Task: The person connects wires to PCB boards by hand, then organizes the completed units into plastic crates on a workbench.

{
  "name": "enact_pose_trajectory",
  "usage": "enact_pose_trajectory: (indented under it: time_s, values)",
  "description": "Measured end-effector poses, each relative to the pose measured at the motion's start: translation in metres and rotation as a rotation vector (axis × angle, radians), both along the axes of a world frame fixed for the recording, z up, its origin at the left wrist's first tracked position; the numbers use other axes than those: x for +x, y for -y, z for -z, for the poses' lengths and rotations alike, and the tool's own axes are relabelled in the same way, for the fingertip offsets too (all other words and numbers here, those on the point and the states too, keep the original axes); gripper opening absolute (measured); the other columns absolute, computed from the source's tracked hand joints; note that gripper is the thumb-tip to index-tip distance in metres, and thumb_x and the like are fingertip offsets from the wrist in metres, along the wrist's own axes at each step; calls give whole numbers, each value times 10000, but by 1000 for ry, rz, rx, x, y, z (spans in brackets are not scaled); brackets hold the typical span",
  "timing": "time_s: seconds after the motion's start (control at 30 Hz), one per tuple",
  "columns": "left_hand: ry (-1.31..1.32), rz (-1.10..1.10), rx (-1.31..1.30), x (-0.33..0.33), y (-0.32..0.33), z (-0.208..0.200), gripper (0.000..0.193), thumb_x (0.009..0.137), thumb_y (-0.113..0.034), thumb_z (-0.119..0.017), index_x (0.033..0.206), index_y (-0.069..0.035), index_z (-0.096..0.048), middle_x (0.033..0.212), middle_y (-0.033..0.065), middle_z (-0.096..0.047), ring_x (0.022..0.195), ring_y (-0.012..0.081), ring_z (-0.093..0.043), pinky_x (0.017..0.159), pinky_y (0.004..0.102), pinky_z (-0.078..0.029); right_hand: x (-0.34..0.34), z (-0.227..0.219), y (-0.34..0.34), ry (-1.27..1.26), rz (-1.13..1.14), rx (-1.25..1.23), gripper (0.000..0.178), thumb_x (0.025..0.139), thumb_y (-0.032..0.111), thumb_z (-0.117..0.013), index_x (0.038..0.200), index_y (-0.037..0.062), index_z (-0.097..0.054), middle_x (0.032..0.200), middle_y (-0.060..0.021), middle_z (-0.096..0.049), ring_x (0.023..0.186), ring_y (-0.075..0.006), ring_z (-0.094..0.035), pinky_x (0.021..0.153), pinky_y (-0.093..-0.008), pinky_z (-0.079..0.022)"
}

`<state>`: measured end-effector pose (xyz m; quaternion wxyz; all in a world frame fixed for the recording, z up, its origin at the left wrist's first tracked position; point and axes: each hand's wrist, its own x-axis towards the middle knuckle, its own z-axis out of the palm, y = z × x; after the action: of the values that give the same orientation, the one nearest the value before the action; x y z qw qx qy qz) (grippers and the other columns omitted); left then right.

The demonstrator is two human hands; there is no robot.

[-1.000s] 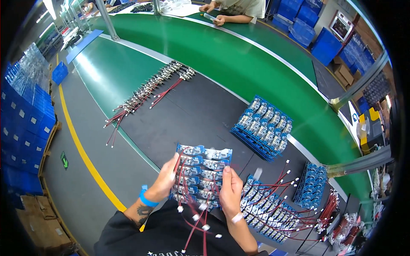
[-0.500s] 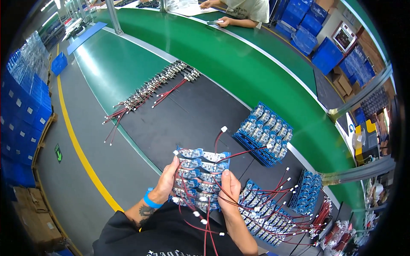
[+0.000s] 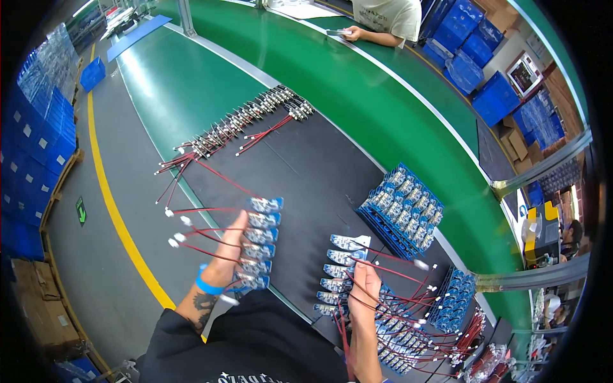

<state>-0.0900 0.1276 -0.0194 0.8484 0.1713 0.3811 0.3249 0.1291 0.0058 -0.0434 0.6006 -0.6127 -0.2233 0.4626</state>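
My left hand [image 3: 227, 255] grips a strip of small blue circuit boards [image 3: 260, 236] by its left edge. Red and black wires with white plugs trail leftward from that strip. In my right hand [image 3: 364, 287] is a second strip of circuit boards [image 3: 336, 270], pinched along its right side, its wires running to the right and down. A wide gap separates the two strips, both held above the black mat [image 3: 300, 210]. Right of my right hand lie wired board panels [image 3: 401, 338], partly covered by loose wires.
A stack of blue board panels [image 3: 405, 207] sits beyond my right hand, with another blue stack [image 3: 453, 297] nearer. Red wire bundles [image 3: 471, 332] lie far right. A row of separate wired boards [image 3: 236, 124] crosses the bench ahead. Across the green bench, a person's hand [image 3: 352, 33] holds something flat.
The single board panel between my hands is now two strips, one in each hand. My left hand has moved left and my right hand right. The wires have swung outward.
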Motion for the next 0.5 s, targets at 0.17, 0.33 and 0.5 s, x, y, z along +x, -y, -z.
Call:
enact_pose_trajectory:
  time_s: [0.17, 0.33, 0.5]
  values:
    - [-280, -233, 394, 0, -20, 3, 376, 994, -346, -358, 1141, -38, -516, 882, 50, -624, 703, 114, -628, 561, 270, -525, -3, -14, -10, 726, -153, -164, 181, 948, 143, -480, 916, -18, -556, 641, -144, -520, 567, -214, -501, 559, -339, -416]
    - [-64, -184, 360, 6, -33, 26, 325, 994, -275, -395, 1150, -25, -531, 944, 42, -644, 723, 88, -638, 568, 234, -540, 0, -38, -6, 1102, -135, -316, 282, 892, 114, -537, 1111, -64, -541, 942, -242, -604, 860, -389, -595, 753, -433, -468]
    - [0, -163, 331, 5, -36, 32, 312, 996, -257, -386, 1106, -7, -536, 920, 50, -641, 729, 109, -635, 596, 259, -543, 19, -106, 24, 1002, -49, -102, 259, 861, 34, -585, 1105, -53, -586, 860, -134, -672, 741, -184, -642, 694, -287, -510]
